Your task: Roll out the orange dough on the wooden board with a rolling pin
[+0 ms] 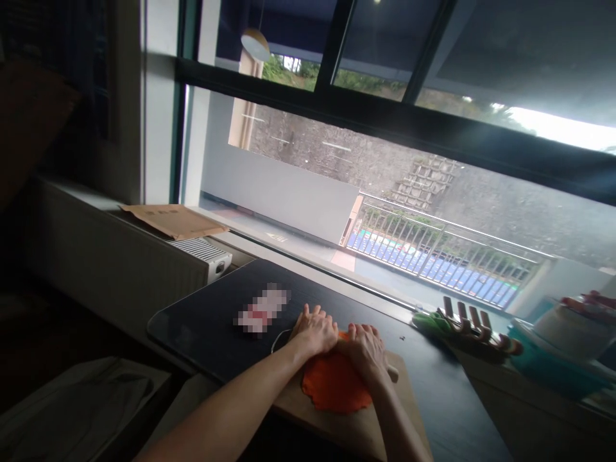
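A flattened round of orange dough [334,384] lies on a wooden cutting board [327,426] on the dark table. Across its far part runs a rolling pin, mostly covered by my hands; one wooden end of the rolling pin [393,373] sticks out at the right. My left hand [316,328] is curved over the pin's left side, fingers pointing away from me. Over the right side bends my right hand [366,350], close to the left one. Both palms and the undersides of the fingers are hidden.
A blurred-out pale and red item [262,311] lies on the table [202,321] to the left. A brown envelope [176,220] rests on the white radiator [208,251]. At the right are green and brown items [474,327] and a teal basin [553,356]. Windows stand behind.
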Demonstrator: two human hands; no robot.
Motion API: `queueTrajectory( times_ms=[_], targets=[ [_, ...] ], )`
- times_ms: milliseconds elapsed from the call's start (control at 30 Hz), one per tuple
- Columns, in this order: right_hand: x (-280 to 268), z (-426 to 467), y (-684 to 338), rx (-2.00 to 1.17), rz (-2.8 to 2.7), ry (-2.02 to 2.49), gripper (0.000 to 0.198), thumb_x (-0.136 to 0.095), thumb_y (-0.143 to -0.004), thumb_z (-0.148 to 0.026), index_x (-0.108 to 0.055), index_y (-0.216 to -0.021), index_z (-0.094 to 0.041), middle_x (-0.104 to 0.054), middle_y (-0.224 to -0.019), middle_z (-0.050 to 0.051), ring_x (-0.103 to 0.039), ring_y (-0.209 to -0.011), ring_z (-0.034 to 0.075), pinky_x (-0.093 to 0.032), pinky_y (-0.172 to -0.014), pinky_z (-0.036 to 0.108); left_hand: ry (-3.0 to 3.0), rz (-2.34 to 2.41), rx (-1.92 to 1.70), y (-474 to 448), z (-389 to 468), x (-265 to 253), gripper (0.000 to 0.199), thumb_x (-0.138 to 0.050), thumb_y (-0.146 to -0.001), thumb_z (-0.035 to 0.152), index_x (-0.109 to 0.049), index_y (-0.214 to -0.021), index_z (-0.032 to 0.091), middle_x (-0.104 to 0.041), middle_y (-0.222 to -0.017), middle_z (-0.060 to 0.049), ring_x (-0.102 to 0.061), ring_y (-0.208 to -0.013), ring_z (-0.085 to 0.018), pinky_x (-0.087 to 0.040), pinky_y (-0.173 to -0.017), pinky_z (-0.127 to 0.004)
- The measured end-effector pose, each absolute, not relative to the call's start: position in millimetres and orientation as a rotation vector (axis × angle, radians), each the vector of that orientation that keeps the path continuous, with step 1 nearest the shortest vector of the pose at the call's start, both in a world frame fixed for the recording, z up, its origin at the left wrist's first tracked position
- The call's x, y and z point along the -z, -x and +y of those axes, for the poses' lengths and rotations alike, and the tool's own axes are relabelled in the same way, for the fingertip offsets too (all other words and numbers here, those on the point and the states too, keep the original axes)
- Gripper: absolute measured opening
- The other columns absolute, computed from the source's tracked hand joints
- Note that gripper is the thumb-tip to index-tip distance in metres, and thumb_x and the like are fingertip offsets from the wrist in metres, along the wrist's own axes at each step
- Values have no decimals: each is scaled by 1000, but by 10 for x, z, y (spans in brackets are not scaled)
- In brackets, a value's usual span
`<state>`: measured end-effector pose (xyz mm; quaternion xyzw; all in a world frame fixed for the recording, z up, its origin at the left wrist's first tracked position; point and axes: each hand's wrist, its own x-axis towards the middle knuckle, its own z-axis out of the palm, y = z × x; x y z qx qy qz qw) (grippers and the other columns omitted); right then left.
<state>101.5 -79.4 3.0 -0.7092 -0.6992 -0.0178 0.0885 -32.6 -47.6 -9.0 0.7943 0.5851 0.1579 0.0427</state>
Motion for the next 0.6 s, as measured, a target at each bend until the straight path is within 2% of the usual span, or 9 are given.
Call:
queueTrajectory(
  times_ms=[200,400,600],
  targets=[
    [-40,-1032,-931,186,-2124,2133,37,-28,-96,-28,-64,-102,-22,-63,-112,9,-53,-108,23,-38,-89,33,-2497,1744,-611,423,-681,122,47,-25,-93,37,-68,-96,18,-64,-114,-14,-45,-121,-29,-24,-106,-54],
    [-86,-804,-1036,153,-2360,2052,33,-32,-96,-30,-57,-117,-24,-65,-105,9,-59,-100,22,-42,-82,33,-2450,1848,-520,326,-517,33,43,-31,-92,36,-70,-90,17,-68,-105,-13,-56,-105,-27,-27,-102,-53],
    [-73,-527,-1066,-15,-2147,2137,53,-17,-99,-38,-67,-100,-21,-69,-96,10,-63,-94,20,-43,-82,31,-2505,1839,-645,270,-395,26,45,-29,-93,26,-71,-84,11,-70,-93,-12,-58,-96,-23,-32,-97,-43]
  ],
)
